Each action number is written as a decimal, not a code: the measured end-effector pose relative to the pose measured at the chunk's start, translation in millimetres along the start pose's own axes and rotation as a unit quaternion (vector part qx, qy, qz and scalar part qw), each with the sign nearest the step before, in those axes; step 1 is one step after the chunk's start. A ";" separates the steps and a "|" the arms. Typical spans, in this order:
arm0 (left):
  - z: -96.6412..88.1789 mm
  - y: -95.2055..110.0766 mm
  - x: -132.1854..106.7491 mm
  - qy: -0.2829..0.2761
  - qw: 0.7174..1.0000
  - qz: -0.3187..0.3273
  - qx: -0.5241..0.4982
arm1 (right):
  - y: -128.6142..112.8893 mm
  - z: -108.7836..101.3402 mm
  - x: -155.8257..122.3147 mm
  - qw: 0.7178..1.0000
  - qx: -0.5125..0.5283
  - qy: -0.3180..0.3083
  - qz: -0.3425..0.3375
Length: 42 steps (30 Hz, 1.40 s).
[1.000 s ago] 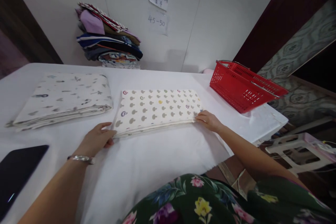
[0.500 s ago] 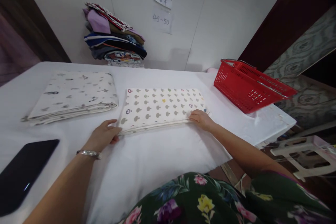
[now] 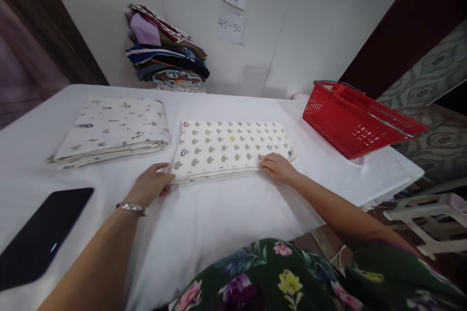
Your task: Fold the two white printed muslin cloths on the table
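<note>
- Lying on the white-covered desk [image 3: 219,223] toward its near left, a black smartphone [image 3: 47,235] sits at a slant, screen dark.
- Beyond it, nearer the desk's far-left corner, rests a folded cloth with scattered grey motifs [image 3: 116,124], its layered fold facing the near edge.
- The left hand [image 3: 151,183], a silvery bracelet [image 3: 133,208] at its wrist, touches the near-left corner of the mushroom-print cloth [image 3: 229,148]; the thumb meets the corner, but I cannot tell whether its grip pinches the layers.
- Behind the desk's far edge stands a stack of folded fabrics [image 3: 168,53].
- The mushroom-print cloth lies flat mid-desk, folded into a long rectangle, well in from the far edge.
- The right hand [image 3: 279,168] lays its fingers over the cloth's near edge, toward the right end; its thumb is hidden, so whether the grip is clenched cannot be told.
- A red perforated shopping basket [image 3: 328,121] stands near the desk's right edge.
- Past that edge is a white plastic stool [image 3: 430,210].
</note>
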<state>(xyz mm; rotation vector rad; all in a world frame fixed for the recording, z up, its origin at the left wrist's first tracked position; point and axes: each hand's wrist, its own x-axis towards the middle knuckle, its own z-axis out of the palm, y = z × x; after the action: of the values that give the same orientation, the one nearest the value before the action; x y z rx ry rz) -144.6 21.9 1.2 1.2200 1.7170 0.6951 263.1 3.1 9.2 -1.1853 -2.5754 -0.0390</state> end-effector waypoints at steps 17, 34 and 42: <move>1.2 3.1 -4.0 -0.007 1.000 0.009 -0.010 | -16.9 4.0 11.3 0.999 0.021 -0.008 -0.042; 3.2 7.6 -12.8 -0.011 1.000 0.007 -0.023 | -45.0 25.0 50.9 0.996 0.046 0.013 -0.074; 2.9 9.1 -14.8 -0.014 1.000 0.009 -0.015 | -54.8 25.1 59.3 0.996 0.049 -0.024 -0.064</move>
<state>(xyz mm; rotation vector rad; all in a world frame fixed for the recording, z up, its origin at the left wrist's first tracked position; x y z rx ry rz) -136.4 11.2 12.5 1.2195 1.6687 0.7094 179.3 14.6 7.8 -0.9977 -2.6586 0.0887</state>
